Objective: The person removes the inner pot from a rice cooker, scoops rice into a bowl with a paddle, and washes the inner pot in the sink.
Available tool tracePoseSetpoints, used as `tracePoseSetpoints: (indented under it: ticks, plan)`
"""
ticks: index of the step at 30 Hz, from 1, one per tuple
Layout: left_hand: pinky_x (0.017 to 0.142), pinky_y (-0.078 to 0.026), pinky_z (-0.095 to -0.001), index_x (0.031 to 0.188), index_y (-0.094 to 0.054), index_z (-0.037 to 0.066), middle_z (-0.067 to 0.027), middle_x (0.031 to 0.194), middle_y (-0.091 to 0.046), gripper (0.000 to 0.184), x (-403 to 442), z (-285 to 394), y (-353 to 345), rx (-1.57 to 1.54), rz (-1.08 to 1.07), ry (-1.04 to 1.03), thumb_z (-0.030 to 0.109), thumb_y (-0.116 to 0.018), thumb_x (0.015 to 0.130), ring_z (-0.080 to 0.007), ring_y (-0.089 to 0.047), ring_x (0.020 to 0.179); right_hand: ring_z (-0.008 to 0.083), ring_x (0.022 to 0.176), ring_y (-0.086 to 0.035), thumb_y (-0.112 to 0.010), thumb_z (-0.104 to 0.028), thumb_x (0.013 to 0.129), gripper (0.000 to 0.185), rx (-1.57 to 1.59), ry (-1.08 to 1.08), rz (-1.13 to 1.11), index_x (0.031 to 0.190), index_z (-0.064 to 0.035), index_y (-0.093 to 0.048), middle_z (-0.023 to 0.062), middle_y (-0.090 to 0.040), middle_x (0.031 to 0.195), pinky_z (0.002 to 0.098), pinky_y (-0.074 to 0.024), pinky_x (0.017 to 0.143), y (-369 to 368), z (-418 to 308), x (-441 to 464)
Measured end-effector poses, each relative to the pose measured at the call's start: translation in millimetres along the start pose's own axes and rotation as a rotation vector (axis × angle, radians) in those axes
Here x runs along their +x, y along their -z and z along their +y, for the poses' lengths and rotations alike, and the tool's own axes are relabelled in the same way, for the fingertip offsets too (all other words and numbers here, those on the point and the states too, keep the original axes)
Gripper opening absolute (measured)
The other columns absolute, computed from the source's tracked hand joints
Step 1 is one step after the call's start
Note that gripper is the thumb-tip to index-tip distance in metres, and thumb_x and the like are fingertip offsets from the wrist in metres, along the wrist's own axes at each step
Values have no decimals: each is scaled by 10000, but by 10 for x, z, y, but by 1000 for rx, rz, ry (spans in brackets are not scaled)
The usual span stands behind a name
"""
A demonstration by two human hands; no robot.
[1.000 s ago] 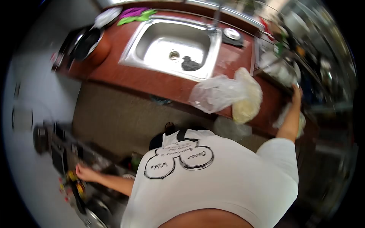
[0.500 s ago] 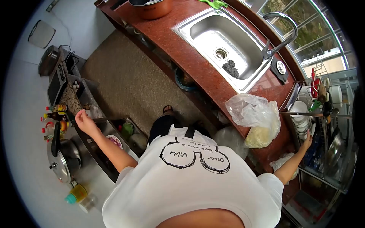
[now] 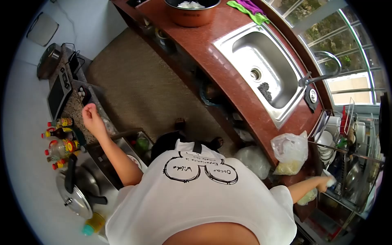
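At the left, my left hand (image 3: 94, 119) is raised beside the granite-topped counter (image 3: 75, 104), its fingers curled in and nothing visible in them. On the far right my right hand (image 3: 322, 184) is closed on a small white object (image 3: 331, 181), too blurred to name. It is at the front of the dish rack, below a stack of white bowls (image 3: 325, 141). A tied clear plastic bag (image 3: 290, 148) with pale yellow contents lies on the red counter to its upper left. Another bag (image 3: 309, 197) with pale contents sits just under my right wrist.
A steel sink (image 3: 241, 41) with a dark scouring pad (image 3: 265, 92) is set in the red counter (image 3: 196, 49). A brown pot (image 3: 192, 15) of white food stands behind. Sauce bottles (image 3: 61, 147) and a pressure cooker (image 3: 77, 196) line the left side.
My right hand has moved down from the stacked bowls and closed on something white. My left hand's fingers have curled in, and the hand is slightly higher. The view has shifted.
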State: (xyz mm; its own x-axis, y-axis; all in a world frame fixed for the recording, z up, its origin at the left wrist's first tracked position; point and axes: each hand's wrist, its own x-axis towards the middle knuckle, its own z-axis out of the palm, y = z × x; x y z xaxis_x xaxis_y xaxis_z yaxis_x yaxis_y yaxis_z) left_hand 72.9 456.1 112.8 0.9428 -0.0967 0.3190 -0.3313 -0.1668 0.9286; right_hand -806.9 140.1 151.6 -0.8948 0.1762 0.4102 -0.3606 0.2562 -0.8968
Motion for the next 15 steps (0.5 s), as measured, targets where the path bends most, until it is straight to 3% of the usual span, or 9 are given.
tracePoseSetpoints:
  ticks: [3,6,8,9,11,13,15]
  plan:
    - [480,-266,-187,869,-552,69,53,675,-473,100,188,-379,180,-86,-14,245,166,-572,852,-18,-369,552,343,863,-569,-654,-240,658,462,534,-416,-1,954,92,-526,212,-562,945,479,-517,657,1049,-548,-914]
    - [458,-257,-190,873,-563,86,53,658,-467,103,400,-548,149,0,9,455,182,-584,841,-21,-365,531,337,1001,-525,-554,-245,697,542,739,-544,-579,1147,41,-452,211,-486,1152,481,-513,719,1873,-54,-1413]
    - [455,-260,-190,875,-568,85,50,655,-467,103,607,-536,-99,-21,-41,473,181,-584,839,-26,-370,530,354,1099,-471,-535,-250,677,625,814,-652,-888,1232,8,-411,191,-448,1235,503,-464,824,2309,-364,-2106]
    - [454,-262,-190,876,-571,85,48,653,-468,104,709,-519,-270,-29,-69,484,181,-584,837,-29,-373,529,375,1138,-441,-534,-241,658,668,873,-679,-1055,1263,5,-391,187,-438,1255,525,-422,895,2356,-719,-2572]
    - [457,-267,-193,881,-575,81,44,667,-476,108,930,-474,-701,-46,-193,485,178,-583,834,-30,-375,533,366,1154,-430,-537,-238,649,699,882,-848,-1167,1289,-17,-369,165,-447,1254,553,-361,947,2134,-853,-3008]
    - [455,-273,-193,895,-578,75,39,683,-481,115,1141,-465,-1192,-142,-374,427,173,-581,834,-32,-375,531,354,1145,-443,-538,-238,647,711,644,-870,-1190,1294,-8,-354,179,-450,1247,529,-376,951,1867,-1324,-3680]
    - [453,-277,-182,900,-577,66,34,698,-487,115,1230,-264,-1743,-168,-485,401,161,-578,835,-29,-373,528,342,1120,-470,-543,-208,657,682,629,-867,-1459,1266,38,-359,184,-468,1218,458,-396,964,1543,-1570,-4333]
